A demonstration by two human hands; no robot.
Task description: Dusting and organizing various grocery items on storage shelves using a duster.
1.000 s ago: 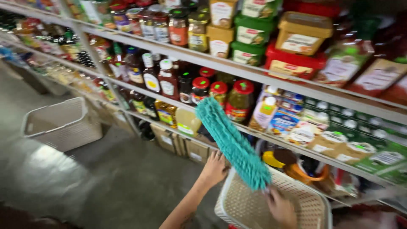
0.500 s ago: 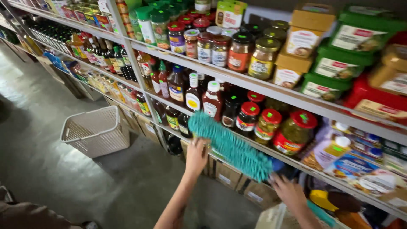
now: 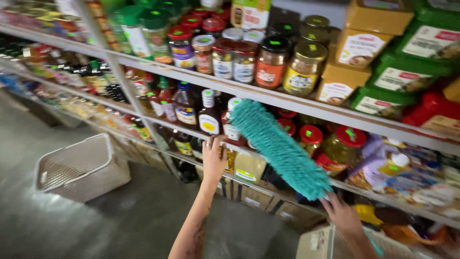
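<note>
Head view: right hand (image 3: 341, 213) fingers grip teal duster (image 3: 280, 146); left hand (image 3: 213, 159) fingers spread just beside it

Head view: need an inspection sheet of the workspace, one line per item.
Surface: metal shelves, fully stocked.
Job's things: teal fluffy duster, slanted across the middle shelf's jars.
Clutter: pale basket on the grey floor; cardboard boxes under the lowest shelf.
Grippers: left hand at the shelf edge by the sauce bottles; right hand holds the duster's lower end.
Cables: nothing seen.
Surroundings: shop aisle, jars and tubs above.
</note>
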